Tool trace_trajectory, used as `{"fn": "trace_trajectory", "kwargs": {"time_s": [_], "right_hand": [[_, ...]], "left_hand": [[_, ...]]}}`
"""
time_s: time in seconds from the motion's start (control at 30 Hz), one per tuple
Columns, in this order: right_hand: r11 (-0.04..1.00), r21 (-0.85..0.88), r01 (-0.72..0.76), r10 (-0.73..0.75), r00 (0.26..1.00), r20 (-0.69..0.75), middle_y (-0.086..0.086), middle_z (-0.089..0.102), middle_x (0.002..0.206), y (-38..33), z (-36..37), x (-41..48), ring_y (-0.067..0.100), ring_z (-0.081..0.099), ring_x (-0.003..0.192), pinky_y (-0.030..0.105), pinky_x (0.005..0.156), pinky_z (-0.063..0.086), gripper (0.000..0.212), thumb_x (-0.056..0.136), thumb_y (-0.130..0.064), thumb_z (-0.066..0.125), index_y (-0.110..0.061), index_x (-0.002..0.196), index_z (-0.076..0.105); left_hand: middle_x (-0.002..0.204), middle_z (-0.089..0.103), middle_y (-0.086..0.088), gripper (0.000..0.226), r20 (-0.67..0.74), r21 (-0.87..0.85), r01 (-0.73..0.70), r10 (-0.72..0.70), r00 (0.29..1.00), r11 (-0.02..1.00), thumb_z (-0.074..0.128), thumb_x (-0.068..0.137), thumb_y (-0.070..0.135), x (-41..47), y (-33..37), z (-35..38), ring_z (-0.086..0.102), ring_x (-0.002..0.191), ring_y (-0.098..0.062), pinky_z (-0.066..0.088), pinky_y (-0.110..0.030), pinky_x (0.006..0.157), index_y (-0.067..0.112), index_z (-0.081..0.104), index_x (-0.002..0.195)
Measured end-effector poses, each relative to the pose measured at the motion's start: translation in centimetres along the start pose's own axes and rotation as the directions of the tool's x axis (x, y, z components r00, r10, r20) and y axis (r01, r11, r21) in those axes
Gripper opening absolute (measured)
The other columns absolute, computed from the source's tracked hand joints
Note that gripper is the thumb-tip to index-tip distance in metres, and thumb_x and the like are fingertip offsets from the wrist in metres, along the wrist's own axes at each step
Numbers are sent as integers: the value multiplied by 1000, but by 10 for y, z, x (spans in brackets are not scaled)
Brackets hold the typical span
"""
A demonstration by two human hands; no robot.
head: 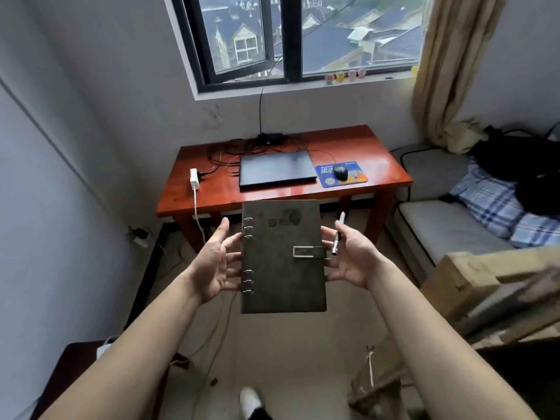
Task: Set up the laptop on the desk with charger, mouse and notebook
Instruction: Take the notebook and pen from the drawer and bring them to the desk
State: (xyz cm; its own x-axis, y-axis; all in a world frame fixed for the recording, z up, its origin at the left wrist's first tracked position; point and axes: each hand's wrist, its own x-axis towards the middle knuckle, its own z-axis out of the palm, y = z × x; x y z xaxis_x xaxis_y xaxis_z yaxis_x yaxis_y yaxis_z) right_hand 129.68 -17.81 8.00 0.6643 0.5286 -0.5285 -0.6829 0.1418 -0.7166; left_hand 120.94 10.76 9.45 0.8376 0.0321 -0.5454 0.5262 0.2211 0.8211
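Observation:
I hold a dark grey ring-bound notebook [283, 262] in front of me, between both hands, above the floor and short of the desk. My left hand [213, 262] grips its ringed spine side. My right hand [348, 257] grips its clasp side and also pinches a silver-and-black pen [338, 233]. On the red-brown desk [385, 174] a closed dark laptop [275, 169] lies in the middle. A black mouse [340, 172] rests on a blue mouse pad [327, 180] to its right. A white charger [194, 178] sits at the desk's left with its cable hanging off the front edge.
Black cables [236, 153] and a black power brick [270, 137] lie at the desk's back under the window. A sofa [448, 225] with checked pillows stands on the right, cardboard boxes [491, 286] nearer to me. A dark low table [72, 365] is at lower left.

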Motion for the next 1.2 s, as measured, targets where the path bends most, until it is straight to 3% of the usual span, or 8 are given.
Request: {"fn": "trace_trajectory", "kwargs": {"time_s": [0.1,0.33,0.47,0.6,0.8,0.93,1.07,1.2], "right_hand": [[1000,-14,1,-1,1000,-7,1,75,111,-37,-8,53,23,72,96,52,85,55,58,102,-59,24,-32,119,72],[999,-27,-18,15,995,-102,5,72,112,-123,-38,178,28,66,101,59,100,46,58,102,-59,27,-29,117,74],[999,-11,-34,31,976,-215,3,67,121,-197,-70,241,31,59,111,62,108,37,57,101,-59,27,-28,132,64],[1000,-5,13,-14,957,-290,5,63,125,-275,-115,286,30,58,106,59,104,40,59,102,-59,24,-27,134,61],[999,19,31,-23,938,-346,-1,65,131,-348,-194,329,31,63,109,48,86,50,58,102,-61,23,-29,133,60],[1000,5,-27,27,940,-339,-1,63,137,-399,-266,388,32,61,120,51,82,50,56,103,-61,22,-32,129,62],[994,-37,-104,87,944,-317,-1,60,140,-454,-322,451,29,62,111,47,70,46,55,103,-61,20,-34,118,65],[982,-86,-167,138,953,-271,3,59,139,-512,-366,505,31,57,121,53,91,45,58,103,-61,20,-33,136,57]], "left_hand": [[109,75,-3,81,-12,23,-15,15,1000,1000,38,76,90,55,31,0,74,96,-30,54,-58,89,42,49,141],[120,72,-7,71,26,45,25,-26,999,999,32,80,88,205,106,-3,71,102,-36,53,-54,90,42,57,128],[118,73,-4,73,86,92,68,-76,993,993,29,84,84,307,172,21,73,94,-32,52,-51,89,36,54,134],[127,68,-11,73,170,133,83,-105,980,988,32,85,82,402,236,58,68,111,-34,48,-55,97,37,45,142],[129,65,-9,61,241,186,117,-161,957,976,31,86,82,506,293,125,69,107,-35,50,-56,98,44,51,130],[130,64,-9,55,223,194,155,-197,955,969,29,88,80,593,310,171,66,114,-37,46,-60,102,44,50,124],[130,63,-10,69,99,112,207,-219,971,972,32,88,78,664,325,212,67,111,-37,51,-57,93,36,44,142],[131,61,-13,71,44,3,264,-264,963,964,33,88,78,722,346,241,64,112,-40,46,-63,99,36,43,144]]}}
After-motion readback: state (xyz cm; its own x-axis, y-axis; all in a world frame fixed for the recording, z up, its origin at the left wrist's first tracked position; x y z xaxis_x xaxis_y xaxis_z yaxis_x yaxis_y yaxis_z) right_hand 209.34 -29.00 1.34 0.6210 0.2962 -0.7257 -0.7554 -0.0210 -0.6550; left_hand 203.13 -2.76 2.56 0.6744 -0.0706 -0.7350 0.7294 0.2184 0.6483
